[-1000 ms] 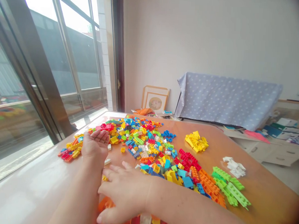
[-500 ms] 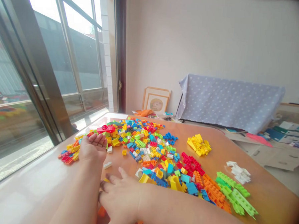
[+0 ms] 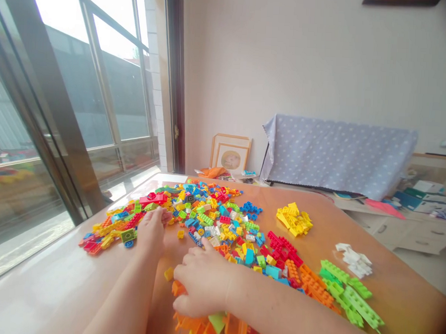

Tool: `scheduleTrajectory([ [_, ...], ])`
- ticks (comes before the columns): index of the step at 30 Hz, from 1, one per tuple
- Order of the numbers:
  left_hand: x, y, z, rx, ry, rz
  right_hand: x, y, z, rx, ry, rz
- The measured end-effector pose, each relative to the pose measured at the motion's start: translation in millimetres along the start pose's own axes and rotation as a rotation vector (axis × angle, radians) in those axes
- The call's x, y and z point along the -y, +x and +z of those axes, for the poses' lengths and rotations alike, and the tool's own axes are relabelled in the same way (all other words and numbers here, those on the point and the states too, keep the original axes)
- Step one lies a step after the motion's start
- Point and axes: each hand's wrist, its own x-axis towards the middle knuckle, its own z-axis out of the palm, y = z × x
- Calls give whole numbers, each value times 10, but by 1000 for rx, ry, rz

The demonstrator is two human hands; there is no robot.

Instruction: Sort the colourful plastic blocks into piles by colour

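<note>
My left hand (image 3: 152, 229) reaches to the near left edge of a wide heap of mixed toy bricks (image 3: 205, 218). Its fingers curl together, and what they hold, if anything, is hidden. A dark green brick with blue wheels (image 3: 128, 237) lies just left of that hand. My right hand (image 3: 204, 280) is bent over the near bricks, palm down, with an orange toy brick (image 3: 179, 288) between its fingers and thumb. More orange bricks (image 3: 199, 333) lie below it at the bottom edge. A single yellow brick (image 3: 168, 274) sits between my arms.
Sorted groups lie on the wooden table (image 3: 324, 232): yellow bricks (image 3: 294, 219), white bricks (image 3: 354, 260), light green bricks (image 3: 351, 293), red bricks (image 3: 284, 247) and orange strips (image 3: 316, 285). A glass window (image 3: 115, 76) stands left, a cloth-covered object (image 3: 339, 153) behind.
My left hand has turned from palm up with stretched fingers to curled at the heap, slightly rightward. My right hand has moved right and now closes round an orange brick. The view has shifted slightly.
</note>
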Motion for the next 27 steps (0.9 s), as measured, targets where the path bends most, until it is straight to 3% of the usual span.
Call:
scheduleTrajectory([
  [3,138,-122,83,143,252,142,-211,-82,-74,-92,107,-23],
  [6,234,-192,122,283,487,222,-623,-132,-123,-180,218,31],
  [11,372,-200,144,441,715,374,-1617,-93,-64,-351,326,441],
  [15,456,-222,147,551,895,403,-2195,-29,46,-366,483,563],
  [20,416,-295,132,614,946,403,-2442,157,168,-379,694,594],
  [27,220,-372,176,626,816,321,-2328,515,302,-318,598,585],
])
